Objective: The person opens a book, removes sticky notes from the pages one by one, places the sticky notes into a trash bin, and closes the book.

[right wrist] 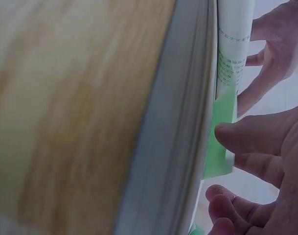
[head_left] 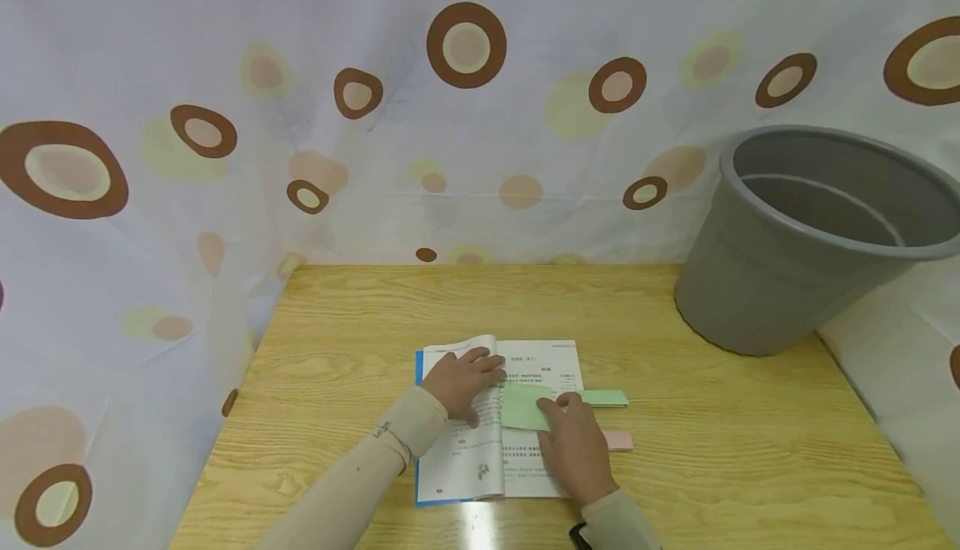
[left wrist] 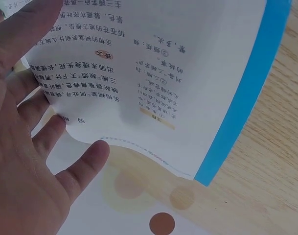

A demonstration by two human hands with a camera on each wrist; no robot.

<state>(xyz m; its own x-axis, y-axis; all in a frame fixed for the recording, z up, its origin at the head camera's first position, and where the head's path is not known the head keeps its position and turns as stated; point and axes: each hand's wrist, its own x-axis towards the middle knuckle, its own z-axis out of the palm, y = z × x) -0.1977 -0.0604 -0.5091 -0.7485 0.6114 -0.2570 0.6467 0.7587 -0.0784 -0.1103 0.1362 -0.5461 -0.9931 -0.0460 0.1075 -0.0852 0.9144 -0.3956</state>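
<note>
An open book with printed pages and a blue cover edge lies on the wooden table. My left hand rests across the left page near the spine, fingers spread and fairly straight. On the right page is a green sticky note, its left edge at the spine. My right hand pinches the note's right edge; in the right wrist view the thumb lies on the green paper with a finger behind it. Green tabs and a pink tab stick out from the book's right side.
A large grey bin stands at the table's back right corner. Behind the table hangs a white curtain patterned with brown and yellow circles, which also runs along both sides.
</note>
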